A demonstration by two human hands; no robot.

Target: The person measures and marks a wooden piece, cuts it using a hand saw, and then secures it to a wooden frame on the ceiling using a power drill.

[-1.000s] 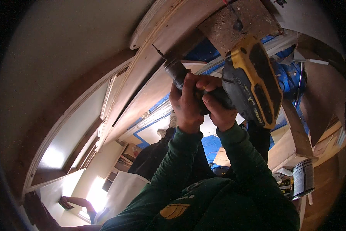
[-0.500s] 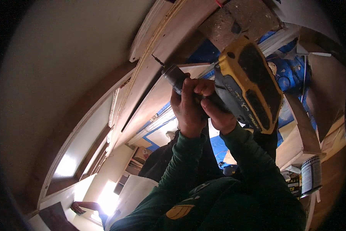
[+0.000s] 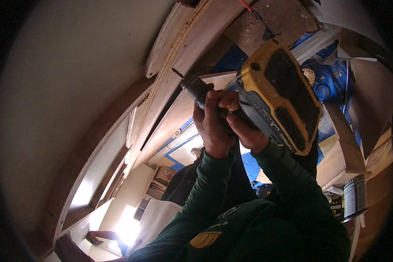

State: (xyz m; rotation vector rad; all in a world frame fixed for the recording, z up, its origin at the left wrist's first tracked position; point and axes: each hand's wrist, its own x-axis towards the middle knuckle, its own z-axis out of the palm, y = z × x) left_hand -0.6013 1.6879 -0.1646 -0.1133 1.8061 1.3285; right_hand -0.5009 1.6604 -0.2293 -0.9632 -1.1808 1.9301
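Both my hands grip a yellow and black cordless drill (image 3: pixel 288 87). My left hand (image 3: pixel 213 129) is closed around its front part, just behind the dark chuck (image 3: pixel 196 91). Closed about the grip is my right hand (image 3: pixel 248 133), its thumb next to the left fingers; the trigger is hidden. A dark twist drill bit (image 3: pixel 177 73) sticks out of the chuck toward the upper left. Its tip appears in front of a long wooden board (image 3: pixel 196 39); I cannot tell whether they touch. The drill's large base faces me at the right.
Rough layered wood edging (image 3: pixel 166 48) runs along the board beside a large pale panel (image 3: pixel 83 65). Blue sheeting (image 3: pixel 332 87) shows at the right behind wooden pieces. A can (image 3: pixel 354 197) stands at the lower right. Another person's hand (image 3: pixel 96 238) is at the lower left, near a bright window (image 3: pixel 127 225).
The drill has shifted slightly left in the picture, its base tilting a little more toward me. Both hands keep their hold. The surroundings have shifted slightly too.
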